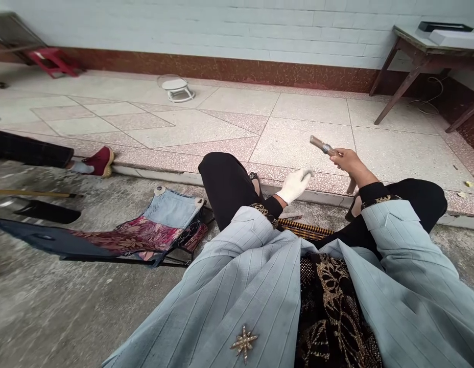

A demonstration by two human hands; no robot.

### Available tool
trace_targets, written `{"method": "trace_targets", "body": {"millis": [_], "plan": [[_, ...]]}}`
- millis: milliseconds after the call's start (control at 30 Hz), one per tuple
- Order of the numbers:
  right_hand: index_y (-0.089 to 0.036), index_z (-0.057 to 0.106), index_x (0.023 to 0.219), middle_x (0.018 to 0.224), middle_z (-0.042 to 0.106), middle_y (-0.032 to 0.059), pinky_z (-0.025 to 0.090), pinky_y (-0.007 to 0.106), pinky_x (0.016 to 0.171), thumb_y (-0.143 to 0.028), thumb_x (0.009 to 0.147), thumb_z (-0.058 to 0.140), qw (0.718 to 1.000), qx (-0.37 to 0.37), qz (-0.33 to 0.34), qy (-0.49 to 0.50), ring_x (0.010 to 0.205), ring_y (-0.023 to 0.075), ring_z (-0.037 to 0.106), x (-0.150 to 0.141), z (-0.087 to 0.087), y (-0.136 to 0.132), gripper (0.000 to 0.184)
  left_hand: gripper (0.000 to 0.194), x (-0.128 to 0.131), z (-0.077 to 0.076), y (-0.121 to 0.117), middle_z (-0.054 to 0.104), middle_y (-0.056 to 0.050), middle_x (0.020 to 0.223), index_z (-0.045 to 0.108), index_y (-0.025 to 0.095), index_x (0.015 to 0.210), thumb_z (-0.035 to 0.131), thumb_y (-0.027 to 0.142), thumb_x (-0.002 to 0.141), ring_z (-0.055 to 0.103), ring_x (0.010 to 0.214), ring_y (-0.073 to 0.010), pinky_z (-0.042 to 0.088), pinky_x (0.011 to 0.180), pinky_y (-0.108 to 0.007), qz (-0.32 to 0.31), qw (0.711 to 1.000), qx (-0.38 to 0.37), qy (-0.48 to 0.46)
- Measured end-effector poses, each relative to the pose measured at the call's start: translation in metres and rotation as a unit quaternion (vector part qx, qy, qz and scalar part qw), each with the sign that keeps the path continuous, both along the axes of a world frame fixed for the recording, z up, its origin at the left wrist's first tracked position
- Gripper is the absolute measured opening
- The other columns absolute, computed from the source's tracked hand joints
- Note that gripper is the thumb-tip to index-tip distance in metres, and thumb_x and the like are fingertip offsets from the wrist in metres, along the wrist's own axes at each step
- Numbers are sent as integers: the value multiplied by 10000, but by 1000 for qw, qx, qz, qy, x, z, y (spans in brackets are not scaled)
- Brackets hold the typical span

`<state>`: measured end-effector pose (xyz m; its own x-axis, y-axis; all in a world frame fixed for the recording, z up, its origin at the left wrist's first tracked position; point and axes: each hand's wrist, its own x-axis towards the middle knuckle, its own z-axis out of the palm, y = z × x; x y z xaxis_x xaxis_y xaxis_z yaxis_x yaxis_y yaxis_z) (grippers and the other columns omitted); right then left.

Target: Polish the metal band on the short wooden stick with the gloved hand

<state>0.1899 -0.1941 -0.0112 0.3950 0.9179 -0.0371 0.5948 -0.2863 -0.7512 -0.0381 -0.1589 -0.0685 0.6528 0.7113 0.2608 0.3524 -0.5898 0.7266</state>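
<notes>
My right hand, bare, is closed around a brown, rod-like tool with a shiny metal band near the middle. The tool's far end points up and left, above the tiled step. A brown piece shows below the same hand; whether it belongs to the tool I cannot tell. My left hand wears a white knit glove and is held between my knees, apart from the tool. Its fingers are drawn together with a greyish patch at the tips, and what they hold, if anything, is too small to make out.
Between my legs is a black-and-yellow woven strip. A low fabric chair stands to my left. Beyond it is another person's red shoe. A small white stool, a red stool and a wooden table stand near the wall.
</notes>
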Motion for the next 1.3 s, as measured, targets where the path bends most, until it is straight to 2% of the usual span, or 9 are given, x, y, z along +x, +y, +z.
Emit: {"method": "trace_targets", "body": {"millis": [167, 300, 433, 600, 767, 933, 1067, 1200, 1300], "plan": [[-259, 727, 1128, 934, 690, 63, 406, 305, 685, -300, 743, 704, 947, -185, 148, -217, 818, 213, 585, -3, -4, -3, 388, 365, -13, 20, -1, 723, -59, 1003, 643, 247, 1171, 372, 392, 974, 663, 826, -213, 426, 696, -292, 20, 968, 180, 173], [-222, 732, 1149, 816, 693, 25, 411, 295, 681, -273, 682, 754, 877, -312, 358, -69, 710, 163, 554, -5, -2, -7, 470, 329, -17, 26, 9, 725, -40, 982, 680, 244, 1093, 413, 371, 949, 656, 849, -203, 421, 706, -280, 17, 978, 143, 152], [-198, 702, 1209, 843, 692, 17, 438, 278, 675, -370, 656, 783, 841, -257, 471, 72, 711, 146, 552, -5, 15, -17, 584, 250, -12, 21, 20, 692, -37, 849, 684, 156, 922, 467, 270, 874, 611, 782, -172, 419, 694, -265, -29, 998, -8, 56], [-243, 617, 1319, 708, 592, -30, 430, 234, 552, -364, 732, 741, 874, -175, 420, 173, 582, 97, 479, -5, 33, -29, 611, 240, -7, 5, 17, 494, 34, 592, 620, 105, 941, 525, 313, 865, 394, 457, -61, 346, 483, -200, -116, 932, -324, -115], [-193, 650, 1219, 690, 550, -17, 405, 218, 541, -252, 775, 711, 928, -37, 254, 271, 583, 88, 465, -1, 18, -19, 452, 315, -5, -10, 8, 427, 62, 587, 567, 152, 1013, 479, 441, 923, 332, 398, -40, 285, 391, -169, -152, 890, -398, -160], [-147, 644, 1148, 643, 520, -9, 356, 220, 476, -173, 822, 614, 960, 4, 81, 268, 520, 91, 446, 5, 7, -7, 328, 219, 0, -16, 11, 470, 60, 620, 536, 171, 1049, 448, 321, 916, 399, 416, -53, 336, 428, -181, -38, 907, -365, -208], [-152, 636, 1217, 700, 571, 26, 373, 248, 506, -208, 844, 592, 993, -17, 6, 117, 543, 110, 471, 6, 5, -4, 380, 210, -2, -4, 8, 571, 21, 679, 630, 139, 974, 510, 260, 851, 478, 529, -68, 380, 529, -193, -28, 965, -226, -127], [-229, 669, 1218, 991, 664, 92, 429, 323, 660, -294, 816, 643, 974, -130, 59, -175, 806, 216, 586, -3, 3, -4, 408, 262, -10, 15, 3, 683, -25, 824, 692, 139, 969, 507, 272, 840, 587, 730, -134, 420, 673, -240, -44, 995, -79, -38], [-226, 742, 1091, 914, 688, 79, 431, 329, 663, -224, 736, 715, 931, -252, 159, -211, 774, 219, 593, -12, -1, -7, 356, 259, -15, 23, 6, 697, -33, 875, 705, 145, 929, 495, 269, 838, 606, 816, -160, 417, 731, -256, -57, 998, -26, -3]]}}
